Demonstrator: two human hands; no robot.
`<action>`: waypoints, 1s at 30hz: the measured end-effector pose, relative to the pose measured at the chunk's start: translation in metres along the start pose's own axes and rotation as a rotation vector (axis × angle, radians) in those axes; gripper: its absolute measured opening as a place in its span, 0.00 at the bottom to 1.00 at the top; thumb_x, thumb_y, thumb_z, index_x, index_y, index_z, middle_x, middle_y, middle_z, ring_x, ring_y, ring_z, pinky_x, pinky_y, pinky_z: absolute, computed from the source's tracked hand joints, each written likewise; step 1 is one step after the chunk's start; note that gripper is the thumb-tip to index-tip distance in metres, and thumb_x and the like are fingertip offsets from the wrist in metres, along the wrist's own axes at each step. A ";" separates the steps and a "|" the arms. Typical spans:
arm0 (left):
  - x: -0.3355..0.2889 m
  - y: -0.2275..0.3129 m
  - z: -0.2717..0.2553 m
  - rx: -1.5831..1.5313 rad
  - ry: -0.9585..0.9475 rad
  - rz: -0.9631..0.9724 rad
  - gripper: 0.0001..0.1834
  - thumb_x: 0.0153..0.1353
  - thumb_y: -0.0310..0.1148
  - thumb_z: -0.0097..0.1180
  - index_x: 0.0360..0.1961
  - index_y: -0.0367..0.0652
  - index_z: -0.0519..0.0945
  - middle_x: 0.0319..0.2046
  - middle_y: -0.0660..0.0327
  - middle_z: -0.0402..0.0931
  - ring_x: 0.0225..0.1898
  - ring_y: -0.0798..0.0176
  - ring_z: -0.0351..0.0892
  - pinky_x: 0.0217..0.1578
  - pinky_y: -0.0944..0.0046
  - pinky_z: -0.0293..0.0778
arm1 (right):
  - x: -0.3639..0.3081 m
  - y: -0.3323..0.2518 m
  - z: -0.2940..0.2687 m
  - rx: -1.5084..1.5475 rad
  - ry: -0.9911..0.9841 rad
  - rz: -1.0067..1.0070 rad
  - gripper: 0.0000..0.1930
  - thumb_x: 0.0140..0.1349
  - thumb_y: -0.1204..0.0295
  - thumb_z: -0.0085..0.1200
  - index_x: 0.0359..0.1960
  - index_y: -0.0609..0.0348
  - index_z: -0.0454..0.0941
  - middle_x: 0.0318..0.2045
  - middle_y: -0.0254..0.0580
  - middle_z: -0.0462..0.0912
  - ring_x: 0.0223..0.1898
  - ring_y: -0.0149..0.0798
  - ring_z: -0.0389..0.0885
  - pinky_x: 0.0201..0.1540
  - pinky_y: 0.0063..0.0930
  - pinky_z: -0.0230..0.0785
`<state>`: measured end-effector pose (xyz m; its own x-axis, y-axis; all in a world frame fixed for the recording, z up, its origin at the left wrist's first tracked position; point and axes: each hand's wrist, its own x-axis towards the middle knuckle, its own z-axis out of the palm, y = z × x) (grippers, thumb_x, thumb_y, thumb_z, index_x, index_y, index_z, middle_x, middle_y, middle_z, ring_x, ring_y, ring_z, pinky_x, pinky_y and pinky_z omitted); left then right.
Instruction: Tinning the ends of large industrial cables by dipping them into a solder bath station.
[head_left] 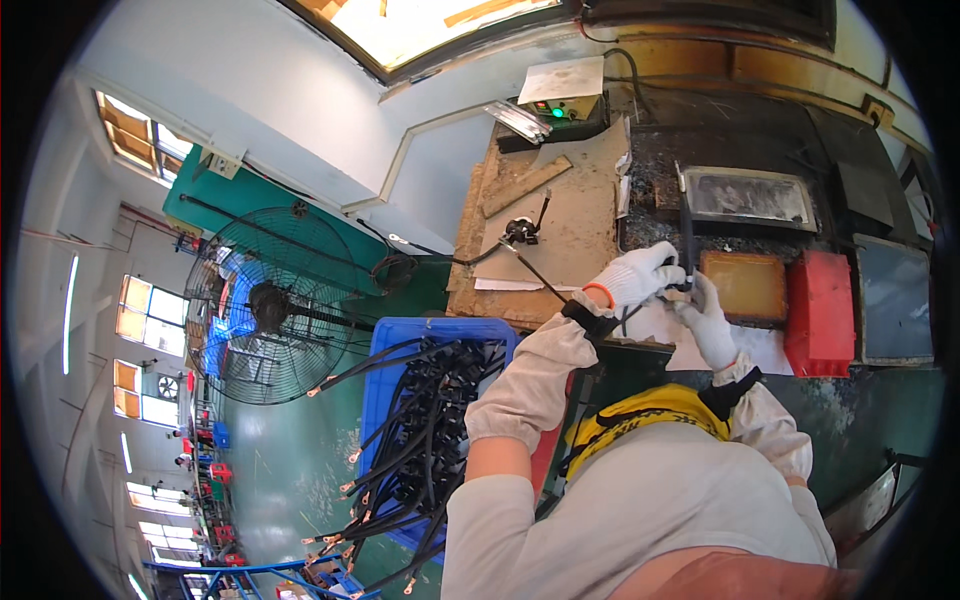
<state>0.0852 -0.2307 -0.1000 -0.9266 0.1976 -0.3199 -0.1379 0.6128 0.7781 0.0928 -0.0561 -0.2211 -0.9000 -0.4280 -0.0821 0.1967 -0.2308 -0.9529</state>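
Observation:
My left hand, in a white glove with an orange cuff edge, is closed in a pinch at the bench's front edge. Close beside it on the right, my white-gloved right hand has its fingertips drawn together. Both sets of fingertips meet at a small dark end of a black cable; its details are hidden by the gloves. Just right of the hands is a shallow tray of amber material. Behind that lies a metal-rimmed rectangular pot with a silvery surface. White paper lies beneath my right hand.
A blue crate full of black cables with copper lugs stands left of me, some overhanging it. A red bin is at the right. A soldering station, a wooden strip and a black clamp-like object occupy the bench. A large fan stands left.

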 end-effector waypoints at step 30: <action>0.072 -0.236 -0.040 0.573 0.434 -0.273 0.11 0.60 0.37 0.50 0.43 0.48 0.69 0.38 0.45 0.75 0.42 0.41 0.75 0.40 0.47 0.71 | -0.117 -0.014 -0.069 0.058 0.399 0.254 0.23 0.65 0.72 0.45 0.59 0.64 0.56 0.41 0.43 0.71 0.36 0.32 0.75 0.40 0.24 0.71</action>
<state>0.0368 -0.3920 -0.2853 -0.9563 -0.2633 -0.1273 -0.2884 0.9208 0.2627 0.1685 0.0574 -0.2184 -0.8973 -0.1106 -0.4274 0.4415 -0.2156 -0.8710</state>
